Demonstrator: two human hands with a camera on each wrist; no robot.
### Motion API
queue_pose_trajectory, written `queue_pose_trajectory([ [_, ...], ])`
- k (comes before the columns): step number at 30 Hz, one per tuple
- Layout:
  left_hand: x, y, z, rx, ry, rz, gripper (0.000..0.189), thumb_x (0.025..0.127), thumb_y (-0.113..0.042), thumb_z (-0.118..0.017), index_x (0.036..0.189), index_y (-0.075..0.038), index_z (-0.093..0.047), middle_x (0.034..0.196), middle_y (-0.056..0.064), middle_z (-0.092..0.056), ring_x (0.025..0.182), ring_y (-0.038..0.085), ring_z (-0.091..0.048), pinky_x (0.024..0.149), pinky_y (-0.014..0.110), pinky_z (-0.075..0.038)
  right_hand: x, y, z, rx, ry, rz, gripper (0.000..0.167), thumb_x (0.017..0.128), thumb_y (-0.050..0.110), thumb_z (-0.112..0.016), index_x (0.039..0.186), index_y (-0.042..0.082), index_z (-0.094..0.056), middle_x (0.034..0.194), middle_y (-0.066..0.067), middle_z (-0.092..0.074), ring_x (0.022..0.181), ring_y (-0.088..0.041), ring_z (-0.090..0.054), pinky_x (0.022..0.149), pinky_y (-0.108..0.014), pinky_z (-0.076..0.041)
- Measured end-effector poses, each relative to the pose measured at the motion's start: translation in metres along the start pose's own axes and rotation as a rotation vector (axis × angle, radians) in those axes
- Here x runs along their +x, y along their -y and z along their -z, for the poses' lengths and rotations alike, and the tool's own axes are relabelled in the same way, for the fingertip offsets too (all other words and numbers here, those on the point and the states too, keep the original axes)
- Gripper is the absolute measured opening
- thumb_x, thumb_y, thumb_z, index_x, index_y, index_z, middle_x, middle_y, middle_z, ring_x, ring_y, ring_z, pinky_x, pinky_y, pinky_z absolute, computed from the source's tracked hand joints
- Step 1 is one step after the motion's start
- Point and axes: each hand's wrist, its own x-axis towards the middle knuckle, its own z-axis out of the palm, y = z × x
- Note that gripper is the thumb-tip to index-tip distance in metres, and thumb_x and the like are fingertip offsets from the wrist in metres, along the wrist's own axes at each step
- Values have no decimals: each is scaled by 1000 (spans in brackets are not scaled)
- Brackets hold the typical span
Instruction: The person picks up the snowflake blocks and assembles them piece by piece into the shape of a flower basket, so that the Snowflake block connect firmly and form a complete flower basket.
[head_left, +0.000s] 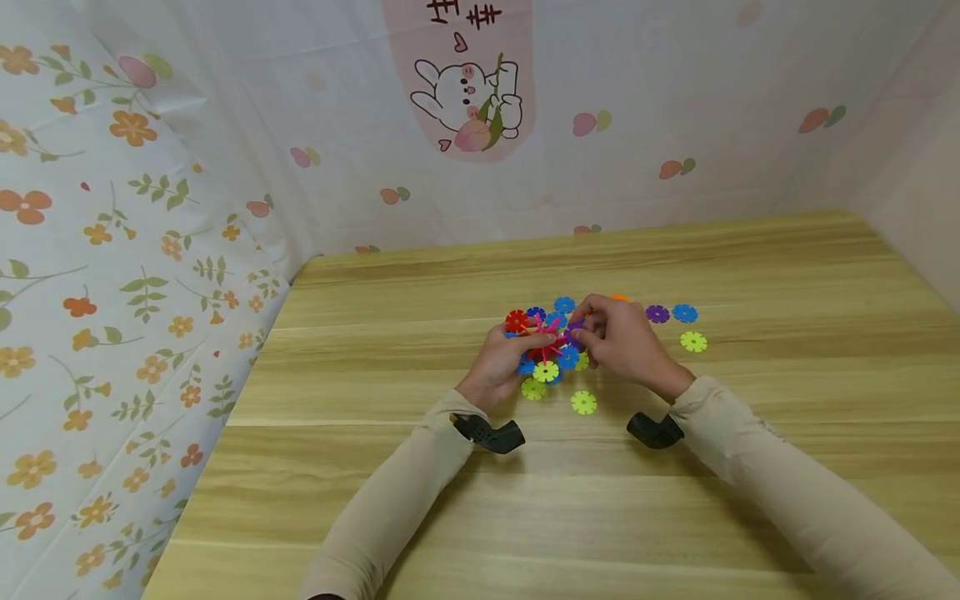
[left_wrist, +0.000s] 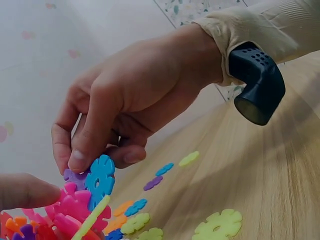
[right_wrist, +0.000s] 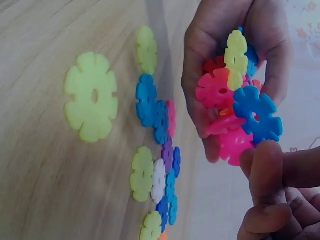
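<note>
A cluster of interlocked flower-shaped plastic discs (head_left: pixel 551 351), mostly pink with red, blue and yellow-green pieces, is gripped in my left hand (head_left: pixel 495 362), the thumb lying over its top. On the cluster's right side, my right hand (head_left: pixel 628 340) pinches a purple disc (left_wrist: pixel 75 177) between thumb and fingertips. Right beside those fingertips, a blue disc (left_wrist: pixel 101 182) stands out from the pink pieces. In the right wrist view the left palm and fingers curl around the cluster from behind, and the right fingertips meet its lower edge, hiding the purple disc.
Loose discs lie on the wooden table (head_left: pixel 360 500) around the hands. To the right are a purple disc (head_left: pixel 657 314), a blue disc (head_left: pixel 685 313) and a yellow-green disc (head_left: pixel 693 342). Another yellow-green disc (head_left: pixel 583 402) lies in front. A printed cloth (head_left: pixel 330 100) hangs behind the table.
</note>
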Motion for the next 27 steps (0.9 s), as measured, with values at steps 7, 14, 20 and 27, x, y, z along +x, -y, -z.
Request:
queue_pose_trajectory([
  [7, 0, 3, -4, 8, -30, 46, 20, 91, -5, -71, 108, -7, -61, 100, -1, -65, 92, 13, -64, 80, 21, -57, 3, -1, 4, 23, 35, -39, 4, 95, -1, -62, 98, -4, -63, 70, -18, -66, 50, -28, -63, 48, -26, -49],
  [14, 0, 8, -7, -1, -52, 58, 20, 90, -2, -70, 108, -5, -61, 98, 0, -63, 89, 13, -62, 75, 21, -55, 11, -7, 4, 19, 114, -57, 5, 95, -4, -59, 97, -3, -63, 65, -11, -63, 51, -32, -62, 54, -27, -54],
  [20, -1, 8, 5, 14, 30, 34, 17, 94, -2, -66, 110, -5, -59, 103, 0, -64, 95, 13, -64, 83, 21, -57, 14, -8, 5, 32, 200, -44, 5, 98, 3, -59, 98, -2, -62, 66, -12, -65, 52, -34, -61, 53, -29, -53],
  [27, -4, -7, 24, 71, 5, -5, 14, 95, -6, -65, 108, -3, -62, 98, -1, -62, 91, 10, -63, 82, 19, -56, 16, -7, 11, -63, 211, -5, 15, 103, 12, -56, 100, 2, -67, 78, -17, -69, 54, -20, -58, 52, -28, -49],
])
